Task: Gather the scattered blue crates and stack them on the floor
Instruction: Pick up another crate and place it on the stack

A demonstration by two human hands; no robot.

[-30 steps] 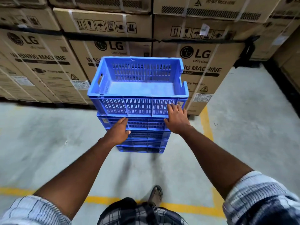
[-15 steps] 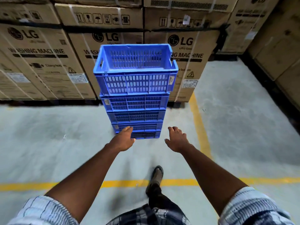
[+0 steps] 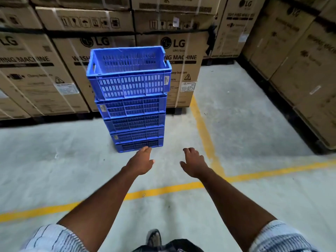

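A stack of several blue slatted crates [image 3: 134, 122] stands on the grey concrete floor [image 3: 245, 128], just ahead of me. The top crate [image 3: 127, 82] sits open and empty, slightly askew on the ones below. My left hand [image 3: 141, 161] hovers palm down in front of the stack's base, fingers relaxed, holding nothing. My right hand [image 3: 193, 161] hangs to the right of it, also relaxed and empty. Neither hand touches a crate.
Tall cardboard washing-machine boxes [image 3: 183, 70] form a wall right behind the stack, and more boxes [image 3: 300, 73] line the right side. Yellow floor lines [image 3: 163, 190] cross below my hands. My shoe [image 3: 153, 237] shows at the bottom edge.
Both hands have come off the stack and drawn back. I have stepped away, so the crates sit farther off and more of the floor shows.
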